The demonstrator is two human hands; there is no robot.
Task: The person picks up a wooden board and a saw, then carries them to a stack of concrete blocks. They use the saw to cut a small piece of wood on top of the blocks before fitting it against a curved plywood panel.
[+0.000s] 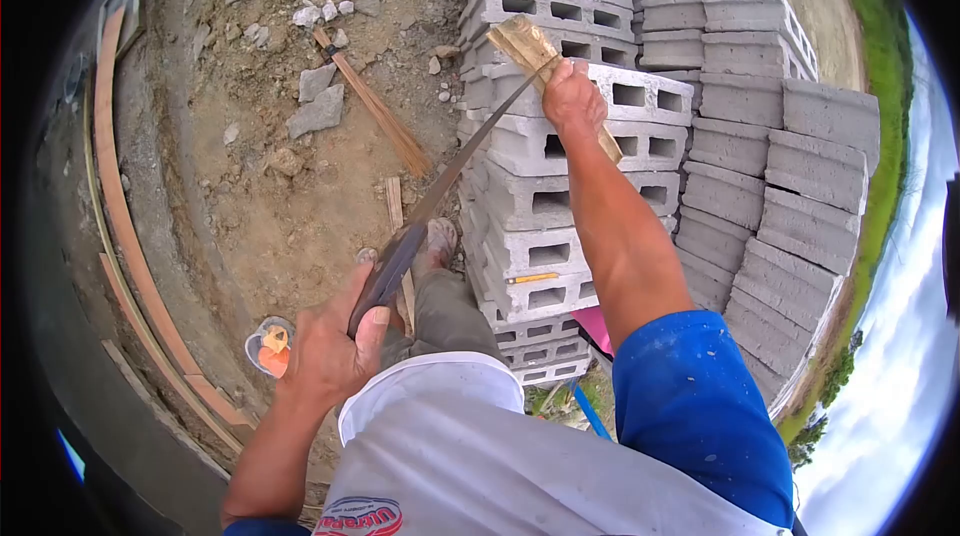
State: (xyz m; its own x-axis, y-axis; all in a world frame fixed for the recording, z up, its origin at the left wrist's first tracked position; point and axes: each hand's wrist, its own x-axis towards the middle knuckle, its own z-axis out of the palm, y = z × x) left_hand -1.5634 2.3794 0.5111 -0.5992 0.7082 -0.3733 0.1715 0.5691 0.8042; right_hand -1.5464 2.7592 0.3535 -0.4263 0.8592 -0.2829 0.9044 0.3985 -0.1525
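My left hand [325, 346] is closed around the dark handle of a handsaw [440, 186], whose long blade slants up and away to the right. The blade's far end meets a short piece of wood [522, 41] lying across the top of a concrete block stack [530, 146]. Beside the blade, my right hand [577, 101] is closed over the wood, gripping it against the blocks. The wood sticks out on both sides of that hand. A yellow pencil [532, 279] rests on a block nearer to my body.
More concrete blocks [745, 126] are piled to the right. On the dirt at left lie a stick broom [380, 106], stones [317, 111] and a narrow wood strip [398, 216]. A container with orange things [272, 348] stands near my left wrist. Long boards [125, 186] run along the far left.
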